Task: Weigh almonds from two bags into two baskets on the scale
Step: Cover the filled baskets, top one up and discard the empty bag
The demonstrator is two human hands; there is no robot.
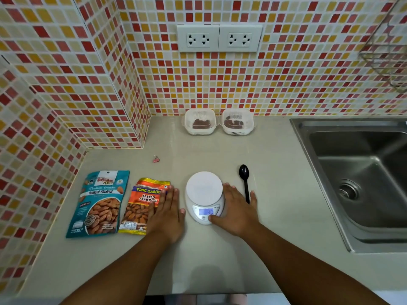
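Both baskets (200, 121) (237, 121), w/ almonds, are set at the wall, scale (204, 195) bare; left hand (167, 213) flat, fingers together, on salted bag (144, 205); right hand (236, 211), fingers straight, thumb at scale buttons: accidental tare/reset is risked.

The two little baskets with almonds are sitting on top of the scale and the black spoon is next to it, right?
Not quite. The head view shows the scale with a bare platform. The two baskets with almonds sit on the counter at the back, against the tiled wall. The black spoon does lie next to the scale, on its right.
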